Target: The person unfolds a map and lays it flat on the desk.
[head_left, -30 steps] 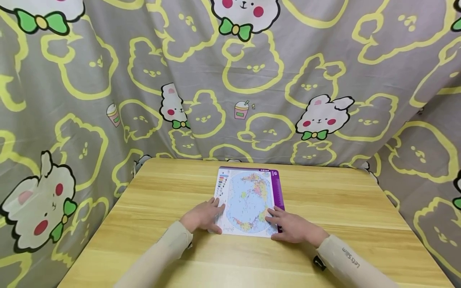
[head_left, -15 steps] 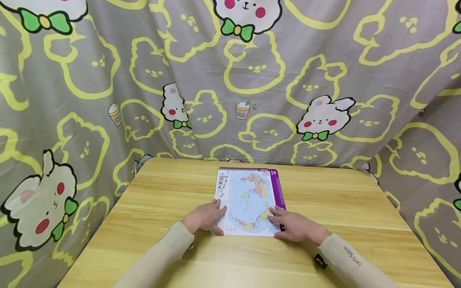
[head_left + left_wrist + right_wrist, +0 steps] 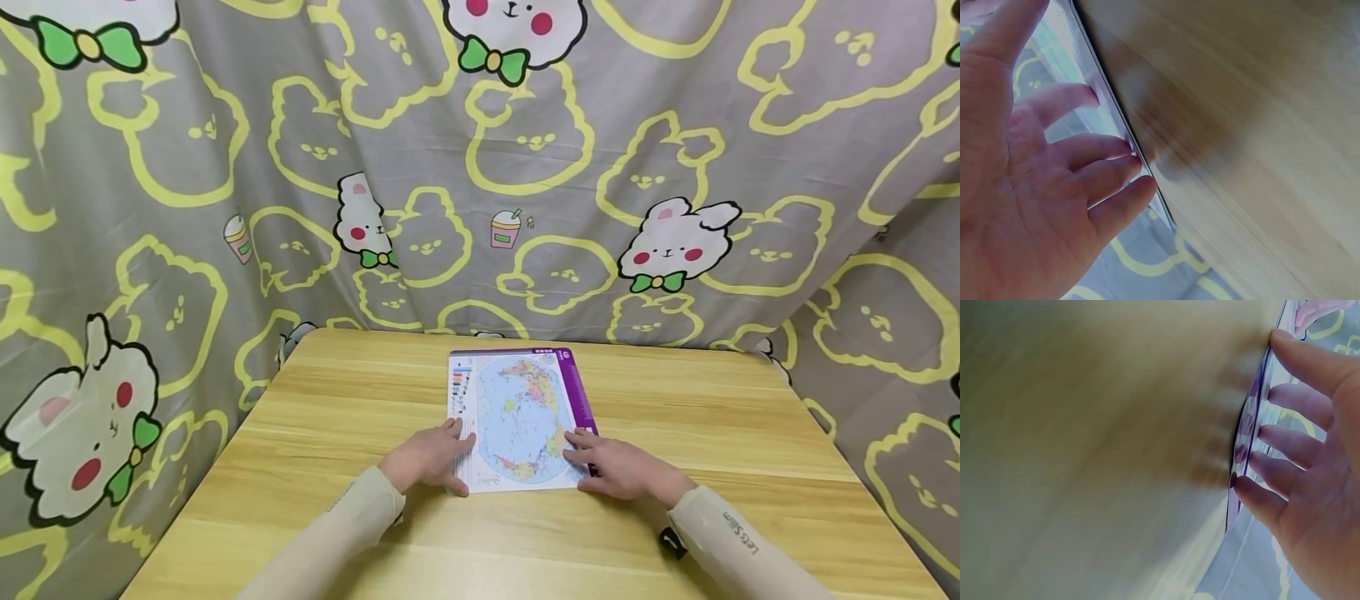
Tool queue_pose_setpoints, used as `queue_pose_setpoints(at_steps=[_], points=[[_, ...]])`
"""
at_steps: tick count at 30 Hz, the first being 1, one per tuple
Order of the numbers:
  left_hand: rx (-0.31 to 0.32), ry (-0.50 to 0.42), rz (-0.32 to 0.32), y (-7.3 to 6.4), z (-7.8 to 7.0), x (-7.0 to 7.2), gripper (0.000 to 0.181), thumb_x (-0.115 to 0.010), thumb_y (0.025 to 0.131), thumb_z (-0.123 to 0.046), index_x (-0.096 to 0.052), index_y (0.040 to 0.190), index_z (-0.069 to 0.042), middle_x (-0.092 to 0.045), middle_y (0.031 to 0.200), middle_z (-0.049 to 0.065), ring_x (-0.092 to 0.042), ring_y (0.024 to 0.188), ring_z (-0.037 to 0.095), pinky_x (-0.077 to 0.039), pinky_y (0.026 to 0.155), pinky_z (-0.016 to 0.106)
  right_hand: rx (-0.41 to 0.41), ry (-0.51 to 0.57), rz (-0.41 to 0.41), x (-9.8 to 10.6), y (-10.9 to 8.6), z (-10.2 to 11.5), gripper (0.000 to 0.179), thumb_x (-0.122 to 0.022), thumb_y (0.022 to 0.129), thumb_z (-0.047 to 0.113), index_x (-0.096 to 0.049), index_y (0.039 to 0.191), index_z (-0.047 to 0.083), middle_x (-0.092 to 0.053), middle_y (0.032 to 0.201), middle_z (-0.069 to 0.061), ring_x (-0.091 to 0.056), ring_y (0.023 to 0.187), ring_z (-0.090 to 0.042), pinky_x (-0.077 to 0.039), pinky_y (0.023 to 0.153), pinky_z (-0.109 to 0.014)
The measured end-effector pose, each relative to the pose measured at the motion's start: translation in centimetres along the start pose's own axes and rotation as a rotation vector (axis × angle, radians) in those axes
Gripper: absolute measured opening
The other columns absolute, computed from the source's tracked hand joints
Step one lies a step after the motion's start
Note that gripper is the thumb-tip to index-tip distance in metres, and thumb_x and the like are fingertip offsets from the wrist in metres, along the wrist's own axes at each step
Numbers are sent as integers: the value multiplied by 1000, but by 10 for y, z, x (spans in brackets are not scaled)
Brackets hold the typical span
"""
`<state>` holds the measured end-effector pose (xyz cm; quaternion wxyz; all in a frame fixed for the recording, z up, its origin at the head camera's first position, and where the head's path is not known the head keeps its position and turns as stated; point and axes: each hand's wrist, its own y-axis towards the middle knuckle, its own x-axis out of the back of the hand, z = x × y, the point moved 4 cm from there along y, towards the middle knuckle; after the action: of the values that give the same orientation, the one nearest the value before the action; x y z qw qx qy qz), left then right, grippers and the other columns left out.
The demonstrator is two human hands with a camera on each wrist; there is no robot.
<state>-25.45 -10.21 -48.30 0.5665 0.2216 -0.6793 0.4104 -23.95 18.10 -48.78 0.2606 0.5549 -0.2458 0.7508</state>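
A flat world map sheet with a purple strip along its right side lies on the wooden table, its print upside down or turned. My left hand rests on its near left corner, fingers spread. On the near right corner lies my right hand, fingers also spread. In the left wrist view, the left hand touches the sheet's edge with its fingertips. The right wrist view shows the right hand with fingertips on the purple edge of the sheet. Neither hand curls round anything.
The wooden table extends on all sides of the sheet. A grey curtain with yellow outlines and white rabbit faces hangs behind it and along both sides. A small black object sits by the right sleeve.
The map sheet has turned slightly, its far edge swinging a little left and its near edge a little right. Both hands have shifted slightly to the right, still on its corners.
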Motion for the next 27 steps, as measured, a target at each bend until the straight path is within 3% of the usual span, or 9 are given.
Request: queue_pose_setpoints(at_steps=[10,21,27], points=[[-17,21,-9,-4,-10,1,91,-69,71,-62,-43,143,-12,-33,148,20,-32,135,33,-41,101,43,-59,-4,27,2,0,-3,53,-62,90,24,-49,135,-2,-34,148,-17,-31,135,-35,-33,104,-50],[-98,88,-51,-5,-25,3,94,-66,72,-66,-45,140,-5,-36,147,17,-33,135,31,-35,106,37,-92,24,19,4,-1,-6,55,-58,87,13,-44,137,-7,-31,149,-19,-26,137,-37,-31,106,-51],[-99,73,-26,-6,-30,-1,94,-66,72,-66,-43,141,-7,-34,148,16,-32,136,30,-36,105,37,-128,49,45,1,-2,-10,58,-59,88,16,-42,139,-6,-28,151,-17,-23,138,-35,-29,107,-51]])
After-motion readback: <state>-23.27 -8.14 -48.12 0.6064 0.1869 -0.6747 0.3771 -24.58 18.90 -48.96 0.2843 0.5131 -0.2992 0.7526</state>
